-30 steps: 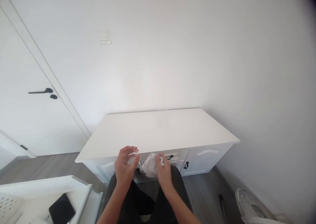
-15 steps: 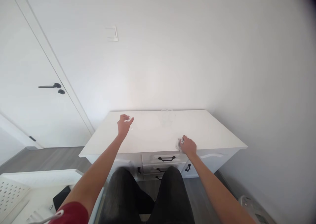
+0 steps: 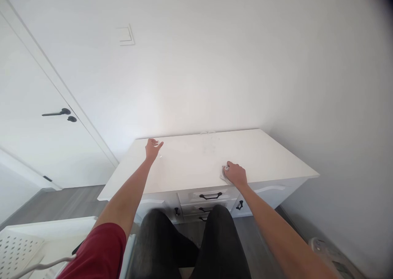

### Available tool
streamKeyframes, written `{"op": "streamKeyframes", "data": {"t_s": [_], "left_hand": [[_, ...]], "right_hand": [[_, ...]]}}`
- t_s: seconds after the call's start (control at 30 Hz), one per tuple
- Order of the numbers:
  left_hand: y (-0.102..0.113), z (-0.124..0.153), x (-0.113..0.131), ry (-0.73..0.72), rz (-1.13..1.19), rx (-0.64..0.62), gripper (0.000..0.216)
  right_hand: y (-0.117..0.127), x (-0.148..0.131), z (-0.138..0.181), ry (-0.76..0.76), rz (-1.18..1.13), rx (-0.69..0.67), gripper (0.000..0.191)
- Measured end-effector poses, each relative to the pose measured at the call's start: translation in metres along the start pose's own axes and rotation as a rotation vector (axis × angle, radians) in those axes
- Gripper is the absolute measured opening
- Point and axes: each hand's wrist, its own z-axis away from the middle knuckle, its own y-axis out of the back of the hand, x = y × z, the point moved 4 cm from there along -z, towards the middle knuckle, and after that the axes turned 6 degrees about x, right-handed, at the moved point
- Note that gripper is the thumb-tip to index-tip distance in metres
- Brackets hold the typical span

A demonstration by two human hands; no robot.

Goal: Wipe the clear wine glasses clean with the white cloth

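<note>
Our left hand [image 3: 152, 147] holds a clear glass [image 3: 156, 144] on the bench [image 3: 190, 168]; our right hand [image 3: 236, 174] clenches a cloth [image 3: 224, 174].

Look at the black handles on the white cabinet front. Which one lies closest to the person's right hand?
The knob on the right-hand door, just below the right hand, which rests at the cabinet top's front edge. The long drawer handle lies further left.

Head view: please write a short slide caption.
Left hand at a glass on a white dresser; right hand grips a cloth.
</note>
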Motion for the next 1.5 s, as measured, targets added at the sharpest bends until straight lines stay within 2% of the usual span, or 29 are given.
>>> {"op": "streamKeyframes", "data": {"t_s": [0.33, 0.4, 0.47, 0.53, 0.57, 0.6, 0.63, 0.67, 0.7, 0.8, 0.83, 0.9, 0.97, 1.1, 1.27, 1.5], "left_hand": [[0.005, -0.015, -0.017, 0.045, -0.057, 0.044, 0.058], [0.007, -0.014, -0.015, 0.061, -0.081, 0.058, 0.07], [0.014, -0.01, -0.008, 0.041, -0.087, 0.14, 0.081], [0.022, 0.001, 0.005, -0.04, -0.079, 0.313, 0.073], [0.024, 0.011, 0.013, -0.104, -0.081, 0.401, 0.059], [0.023, 0.022, 0.022, -0.173, -0.092, 0.449, 0.044], [0.016, 0.035, 0.03, -0.245, -0.114, 0.432, 0.031], [0.003, 0.049, 0.039, -0.316, -0.146, 0.337, 0.024], [-0.015, 0.064, 0.046, -0.377, -0.179, 0.182, 0.02], [-0.083, 0.11, 0.058, -0.444, -0.349, -0.376, 0.029], [-0.103, 0.121, 0.06, -0.447, -0.365, -0.464, 0.031], [-0.138, 0.133, 0.061, -0.436, -0.386, -0.556, 0.041], [-0.167, 0.135, 0.06, -0.412, -0.406, -0.613, 0.053], [-0.205, 0.124, 0.056, -0.377, -0.417, -0.704, 0.063], [-0.227, 0.12, 0.053, -0.465, -0.461, -0.838, 0.062], [-0.234, 0.117, 0.05, -0.515, -0.488, -0.906, 0.062]], "right_hand": [[0.005, -0.001, 0.0, -0.026, -0.004, 0.028, 0.028], [0.005, 0.0, 0.0, -0.038, -0.009, 0.019, 0.029], [0.005, 0.0, 0.0, -0.043, -0.023, 0.012, 0.03], [0.004, 0.002, 0.0, -0.044, -0.039, 0.013, 0.03], [0.003, 0.002, 0.0, -0.045, -0.046, 0.013, 0.03], [0.003, 0.003, -0.001, -0.046, -0.052, 0.013, 0.03], [0.002, 0.004, -0.001, -0.047, -0.055, 0.015, 0.03], [0.001, 0.004, -0.002, -0.048, -0.056, 0.018, 0.029], [0.001, 0.005, -0.002, -0.049, -0.058, 0.021, 0.029], [0.002, 0.006, -0.003, -0.05, -0.059, 0.026, 0.028], [0.002, 0.005, -0.003, -0.048, -0.058, 0.026, 0.028], [0.003, 0.005, -0.002, -0.047, -0.051, 0.029, 0.026], [0.003, 0.005, -0.002, -0.056, -0.043, 0.029, 0.026], [0.002, 0.005, -0.003, -0.062, -0.033, 0.031, 0.026], [-0.001, 0.008, -0.006, -0.048, -0.041, 0.035, 0.025], [-0.005, 0.009, -0.007, -0.057, -0.023, 0.045, 0.026]]}}
